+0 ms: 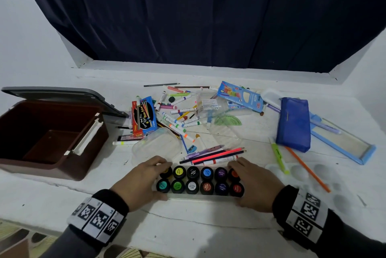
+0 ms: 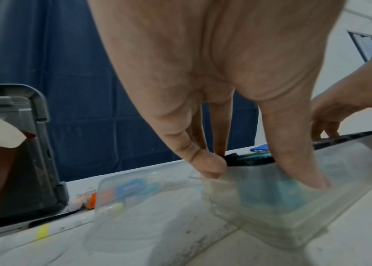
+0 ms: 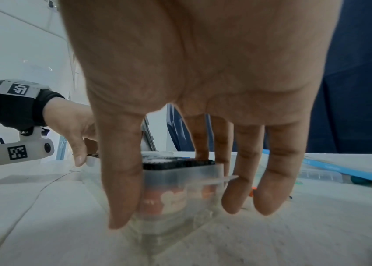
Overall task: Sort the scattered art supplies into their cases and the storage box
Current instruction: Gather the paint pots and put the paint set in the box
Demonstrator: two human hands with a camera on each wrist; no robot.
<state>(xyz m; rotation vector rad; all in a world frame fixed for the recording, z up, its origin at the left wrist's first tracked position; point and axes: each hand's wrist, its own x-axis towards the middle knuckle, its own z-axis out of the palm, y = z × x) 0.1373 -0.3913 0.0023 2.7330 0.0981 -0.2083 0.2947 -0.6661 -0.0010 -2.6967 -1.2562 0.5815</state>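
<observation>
A clear paint tray [image 1: 200, 197] with two rows of black-lidded poster paint jars [image 1: 192, 180] sits on the white table, front centre. My left hand [image 1: 154, 178] grips its left end, thumb on the near side and fingers over the far side. My right hand [image 1: 242, 182] grips the right end the same way. The left wrist view shows my left hand [image 2: 257, 171] pinching the tray [image 2: 271, 216]. The right wrist view shows my right hand [image 3: 176, 201] clasping the tray [image 3: 171, 180]. The brown storage box [image 1: 62, 171] stands open at the left, its grey lid [image 1: 62, 94] raised.
A clear plastic lid [image 1: 156, 145] lies just behind the tray. Scattered markers [image 1: 177, 115], pencils [image 1: 213, 155] and two colour-pen boxes [image 1: 144, 115] fill the middle. A blue pouch [image 1: 293, 124], an open blue pencil case [image 1: 344, 142] and a white palette [image 1: 309, 174] lie at the right.
</observation>
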